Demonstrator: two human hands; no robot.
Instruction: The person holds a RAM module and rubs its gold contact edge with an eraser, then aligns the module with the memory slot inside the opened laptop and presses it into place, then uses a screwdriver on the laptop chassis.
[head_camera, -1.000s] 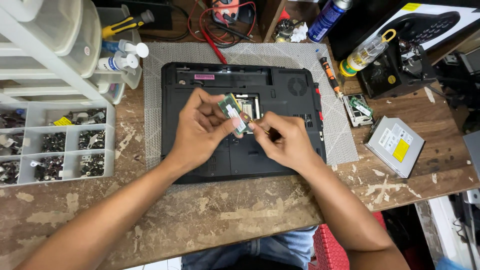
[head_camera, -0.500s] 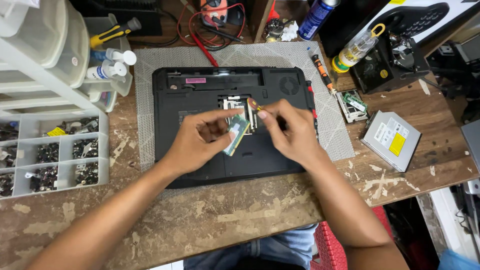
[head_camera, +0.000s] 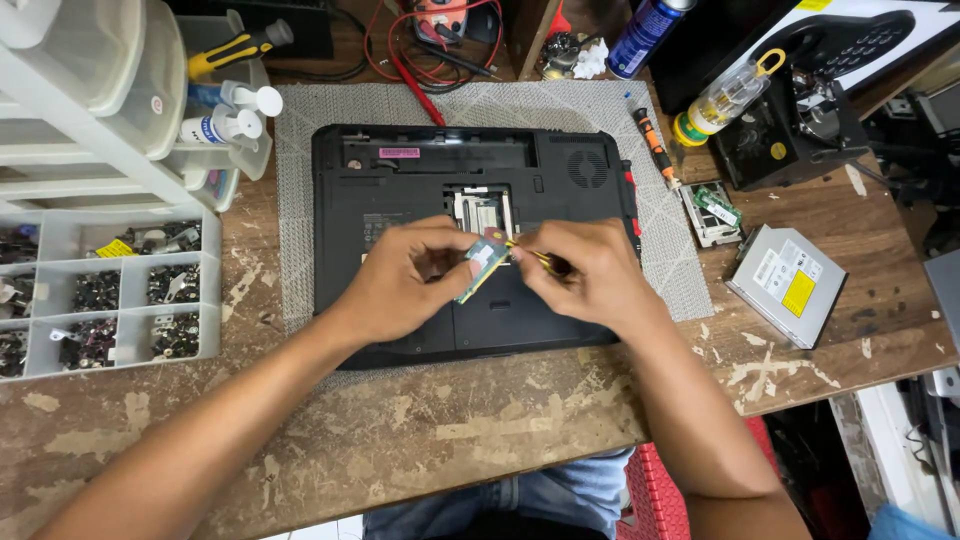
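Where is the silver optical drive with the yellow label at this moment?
In the head view, the silver optical drive with the yellow label lies on the wooden table at the right, beside the grey mat, below the small green circuit board.

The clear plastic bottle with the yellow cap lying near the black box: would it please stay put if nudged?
Probably not. The clear plastic bottle with the yellow cap lies on its side, so its round body would likely roll. It looks light, and the black box beside it might stop it.
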